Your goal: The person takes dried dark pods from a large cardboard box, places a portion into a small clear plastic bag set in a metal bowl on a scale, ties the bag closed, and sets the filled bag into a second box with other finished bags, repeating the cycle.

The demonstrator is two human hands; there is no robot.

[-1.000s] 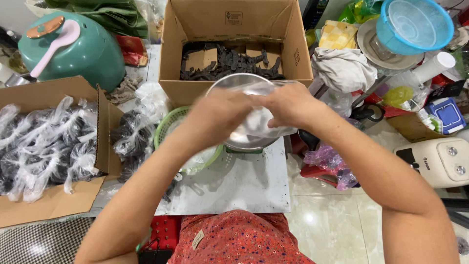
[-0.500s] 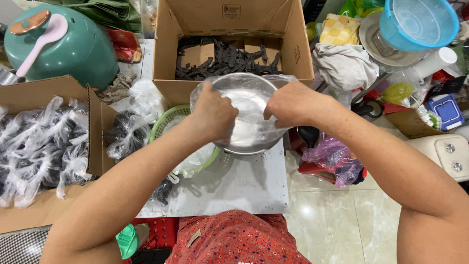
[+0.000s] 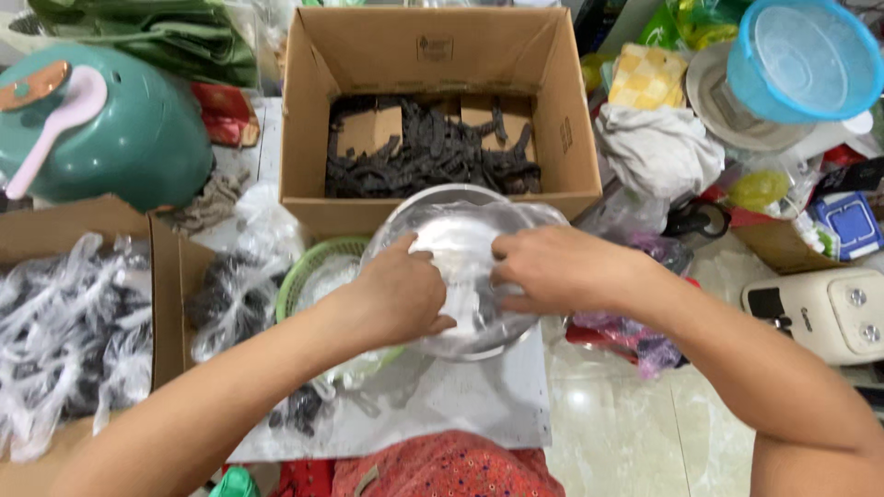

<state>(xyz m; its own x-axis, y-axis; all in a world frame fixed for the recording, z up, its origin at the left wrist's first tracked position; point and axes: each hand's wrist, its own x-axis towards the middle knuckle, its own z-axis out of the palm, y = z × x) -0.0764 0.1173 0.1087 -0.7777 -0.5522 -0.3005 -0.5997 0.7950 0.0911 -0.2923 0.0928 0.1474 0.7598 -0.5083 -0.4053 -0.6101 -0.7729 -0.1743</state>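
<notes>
Both hands on clear bag over steel bowl

Now we see our left hand [image 3: 401, 299] and right hand [image 3: 552, 271] with fingers curled, pinching a clear plastic bag [image 3: 460, 248] over a steel bowl [image 3: 465, 276]. Bowl sits just in front of the open cardboard box [image 3: 442, 110] holding dark pieces [image 3: 433, 152], its far rim touching the box wall. Green basket [image 3: 308, 271] crowds the bowl's left edge. Free room: white board [image 3: 479, 405] below, tiled floor [image 3: 617, 433] at right.
</notes>
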